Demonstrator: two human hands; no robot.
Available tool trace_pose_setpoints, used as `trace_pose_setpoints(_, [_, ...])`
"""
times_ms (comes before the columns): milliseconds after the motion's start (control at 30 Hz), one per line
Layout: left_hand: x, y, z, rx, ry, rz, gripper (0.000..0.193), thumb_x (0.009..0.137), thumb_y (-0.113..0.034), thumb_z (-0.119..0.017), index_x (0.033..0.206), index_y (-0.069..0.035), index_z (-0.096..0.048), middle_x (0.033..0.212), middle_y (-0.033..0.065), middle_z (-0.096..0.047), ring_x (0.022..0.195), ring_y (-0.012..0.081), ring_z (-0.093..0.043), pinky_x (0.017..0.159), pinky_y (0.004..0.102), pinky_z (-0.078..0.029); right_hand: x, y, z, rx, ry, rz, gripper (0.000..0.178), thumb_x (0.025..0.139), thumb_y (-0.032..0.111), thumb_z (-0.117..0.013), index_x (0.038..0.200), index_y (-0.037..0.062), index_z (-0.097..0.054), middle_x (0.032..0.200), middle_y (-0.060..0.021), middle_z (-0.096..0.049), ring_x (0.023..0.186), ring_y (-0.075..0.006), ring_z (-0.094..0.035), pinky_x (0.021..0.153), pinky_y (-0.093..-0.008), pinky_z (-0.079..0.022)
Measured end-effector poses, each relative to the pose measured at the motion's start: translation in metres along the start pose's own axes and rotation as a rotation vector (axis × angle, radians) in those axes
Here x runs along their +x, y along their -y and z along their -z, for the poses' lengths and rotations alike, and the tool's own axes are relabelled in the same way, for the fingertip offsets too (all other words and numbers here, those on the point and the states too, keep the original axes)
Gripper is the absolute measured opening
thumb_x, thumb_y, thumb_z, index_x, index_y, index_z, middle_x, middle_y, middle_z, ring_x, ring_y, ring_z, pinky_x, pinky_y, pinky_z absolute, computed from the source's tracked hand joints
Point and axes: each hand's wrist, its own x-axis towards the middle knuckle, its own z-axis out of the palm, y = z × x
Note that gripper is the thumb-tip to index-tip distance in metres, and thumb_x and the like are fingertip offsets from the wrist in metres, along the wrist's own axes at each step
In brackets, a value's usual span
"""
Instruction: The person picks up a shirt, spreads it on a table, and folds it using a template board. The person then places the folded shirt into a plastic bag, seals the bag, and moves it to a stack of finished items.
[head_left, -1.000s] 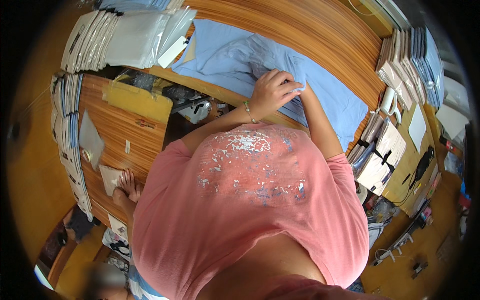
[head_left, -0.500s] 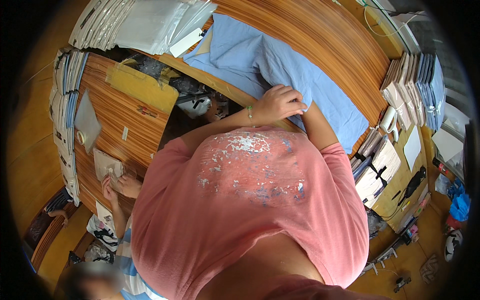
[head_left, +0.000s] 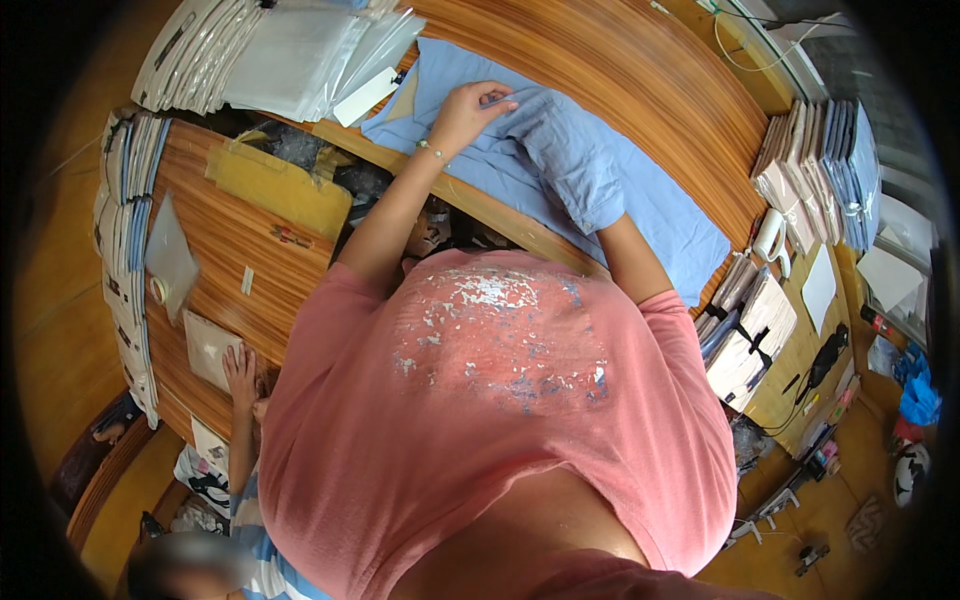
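Note:
A light blue cloth lies spread and rumpled over the striped wooden table in front of me. My right forearm runs into a bunched, tube-like fold of it, and the cloth covers my right hand completely. At the cloth's far left part is my left hand, its fingers curled and closed on the fabric near the upper end of that fold. A beige patch and a white tag show by the cloth's left corner.
Clear plastic bags are piled at the back left. Folded packs and a white tape-like roll stand at the right. Left, a co-worker's hand rests beside a packed beige item. A gap separates the two tables.
My left hand has moved from beside my right wrist up and left along the cloth. The fold around my right arm has bunched up. The co-worker's hand now lies flat.

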Motion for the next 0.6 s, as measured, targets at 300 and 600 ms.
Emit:
trace_pose_setpoints(300, [0.004, 0.001, 0.009, -0.296, 0.054, 0.064, 0.016, 0.082, -0.012, -0.066, 0.092, 0.0, -0.068, 0.082, 0.0029, -0.067, 0.072, 0.0067, -0.057, 0.065, 0.0196, -0.044, -0.001, 0.002, 0.002, -0.012, -0.005, 0.012, 0.022, 0.082, 0.009, -0.056, 0.102, 0.0015, -0.061, 0.102, -0.0086, -0.062, 0.093, -0.0197, -0.059, 0.08, -0.0314, -0.048])
trace_pose_setpoints(600, [-0.002, 0.017, 0.011, -0.311, -0.07, 0.111, 0.015, 0.082, -0.008, -0.066, 0.091, 0.003, -0.068, 0.085, 0.0046, -0.068, 0.075, 0.0062, -0.058, 0.067, 0.0182, -0.045, -0.032, 0.02, 0.029, -0.295, -0.003, -0.002, 0.023, 0.082, 0.009, -0.057, 0.103, 0.001, -0.061, 0.102, -0.0086, -0.062, 0.093, -0.0201, -0.059, 0.08, -0.0317, -0.048])
